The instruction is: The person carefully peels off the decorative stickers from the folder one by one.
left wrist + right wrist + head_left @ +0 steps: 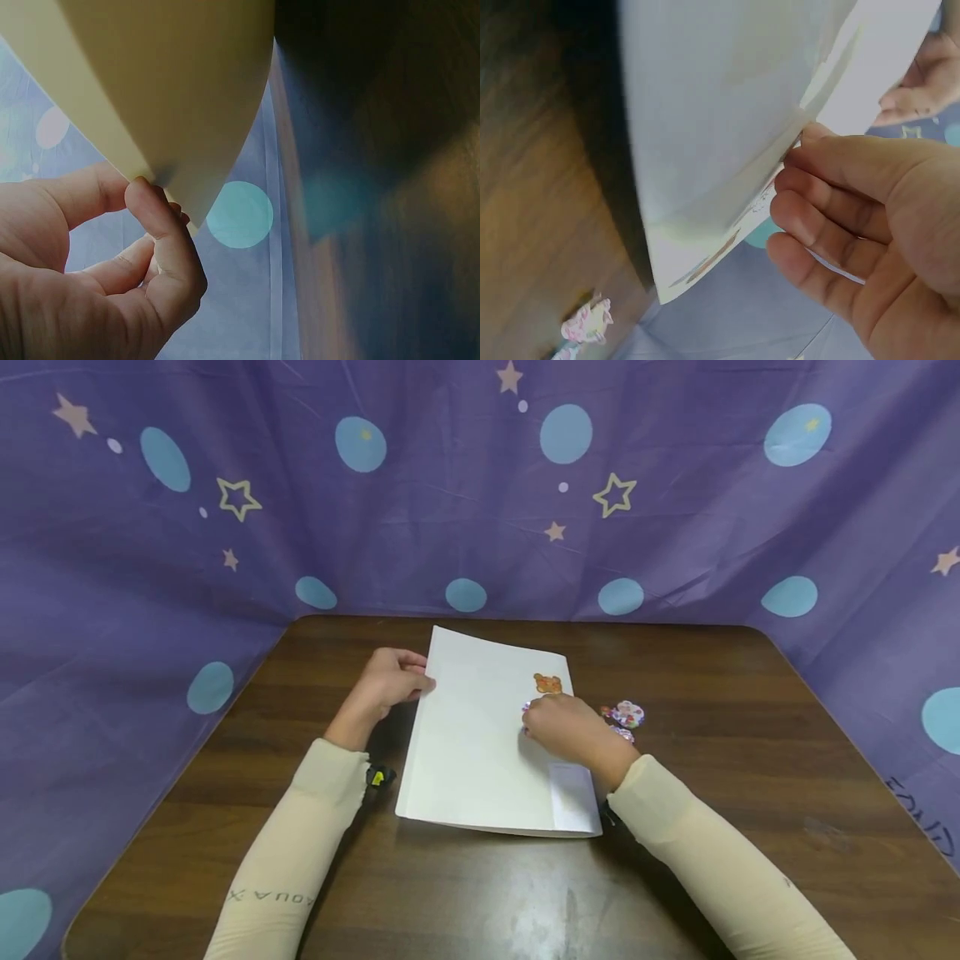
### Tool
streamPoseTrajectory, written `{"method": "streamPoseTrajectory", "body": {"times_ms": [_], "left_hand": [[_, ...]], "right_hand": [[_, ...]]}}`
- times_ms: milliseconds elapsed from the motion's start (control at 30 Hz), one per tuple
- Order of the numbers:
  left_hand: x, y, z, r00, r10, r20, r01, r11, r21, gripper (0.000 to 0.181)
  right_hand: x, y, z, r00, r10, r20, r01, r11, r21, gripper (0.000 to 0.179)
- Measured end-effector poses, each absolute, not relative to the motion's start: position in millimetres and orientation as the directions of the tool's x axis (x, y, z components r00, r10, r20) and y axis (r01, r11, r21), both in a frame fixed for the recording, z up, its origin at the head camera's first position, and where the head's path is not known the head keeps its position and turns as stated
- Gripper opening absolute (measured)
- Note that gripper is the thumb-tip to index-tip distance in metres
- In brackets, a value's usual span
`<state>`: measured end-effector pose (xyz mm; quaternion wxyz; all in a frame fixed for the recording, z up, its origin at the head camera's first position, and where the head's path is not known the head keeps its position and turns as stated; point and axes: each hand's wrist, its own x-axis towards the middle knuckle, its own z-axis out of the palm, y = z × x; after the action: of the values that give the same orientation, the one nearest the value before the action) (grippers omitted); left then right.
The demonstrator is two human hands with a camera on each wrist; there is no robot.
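A white folder [480, 735] lies tilted over the table with a brown bear sticker [548, 683] near its upper right corner. My left hand [392, 681] pinches the folder's left edge between thumb and fingers; in the left wrist view the fingertips grip its border. Over the right half of the folder is my right hand [566, 731], fingers curled and thumb against the index finger. Its fingertips hold a purple-and-white patterned sticker [527, 707] at the folder's surface, most of it hidden by the hand. The right wrist view shows the fingertips right at the white sheet.
Several loose patterned stickers [627, 714] lie on the brown wooden table [750, 760], just right of the folder. A pale rectangular pocket [573, 797] sits at the folder's lower right. Behind the table hangs a purple curtain [450, 510] with stars and blue spots.
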<state>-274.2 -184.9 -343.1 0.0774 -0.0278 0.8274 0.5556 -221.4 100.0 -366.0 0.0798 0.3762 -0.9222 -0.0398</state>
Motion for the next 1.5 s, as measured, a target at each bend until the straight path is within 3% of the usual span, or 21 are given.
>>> {"method": "streamPoseTrajectory", "body": {"times_ms": [267, 533, 867, 1500], "left_hand": [[-272.9, -185.0, -341.0, -0.987, 0.043, -0.155, -0.125, 0.403, 0.907, 0.041], [-273.4, -185.4, -341.9, -0.986, 0.037, -0.162, -0.133, 0.409, 0.903, 0.041], [-273.6, -186.0, -341.1, -0.987, 0.036, -0.159, -0.131, 0.408, 0.904, 0.039], [-272.5, -187.1, -340.0, -0.987, 0.037, -0.156, -0.131, 0.379, 0.916, 0.040]], "right_hand": [[-218.8, 96.2, -368.7, -0.610, -0.784, 0.114, -0.712, 0.605, 0.356, 0.020], [-220.2, 96.4, -371.6, -0.569, -0.815, 0.112, -0.719, 0.559, 0.412, 0.017], [-226.1, 102.0, -360.9, -0.607, -0.788, 0.101, -0.735, 0.605, 0.305, 0.011], [-234.7, 113.8, -351.9, -0.696, -0.706, 0.131, -0.710, 0.704, 0.022, 0.023]]}}
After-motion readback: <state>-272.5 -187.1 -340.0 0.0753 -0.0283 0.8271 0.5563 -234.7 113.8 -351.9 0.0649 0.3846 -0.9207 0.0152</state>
